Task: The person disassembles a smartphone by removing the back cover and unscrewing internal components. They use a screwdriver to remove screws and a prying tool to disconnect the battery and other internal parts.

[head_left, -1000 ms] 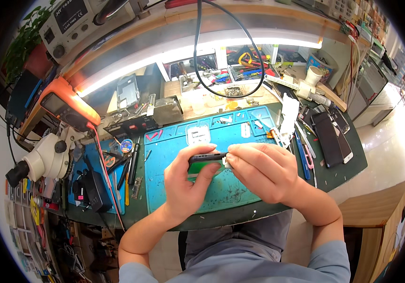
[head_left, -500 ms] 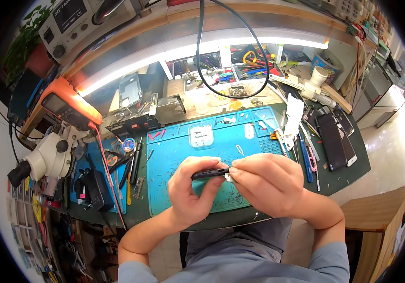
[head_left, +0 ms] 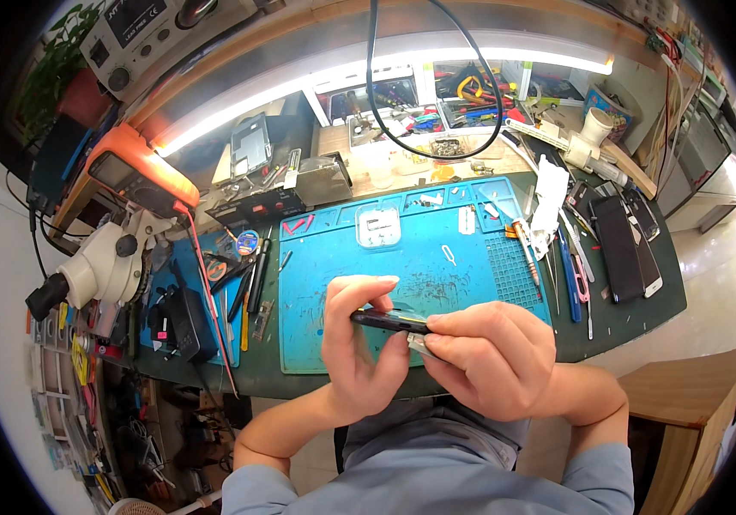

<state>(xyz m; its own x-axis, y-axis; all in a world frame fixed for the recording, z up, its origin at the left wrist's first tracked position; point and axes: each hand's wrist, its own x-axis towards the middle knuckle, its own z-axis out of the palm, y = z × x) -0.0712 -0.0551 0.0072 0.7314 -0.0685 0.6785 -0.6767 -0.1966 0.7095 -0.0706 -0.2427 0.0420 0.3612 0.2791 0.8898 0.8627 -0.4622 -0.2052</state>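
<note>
Between both hands, over the front part of the blue work mat, is a dark phone seen nearly edge-on. Its glossy upper face shows as a thin strip. My left hand wraps round the phone's left end, with fingers behind it and the thumb at its lower side. At the right end, my right hand pinches the phone's corner. A small pale flat piece pokes out from under the right fingertips; its kind is unclear. A SIM eject pin lies on the mat beyond the hands.
A small clear tray with tiny parts sits on the mat. On the right lie tweezers, a blue-handled tool and phones. To the left stand a microscope and an orange multimeter. A black cable loops overhead.
The phone has tilted so its glossy upper face now shows. Both hands have come slightly nearer to me, still gripping it. The whole view has shifted a little.
</note>
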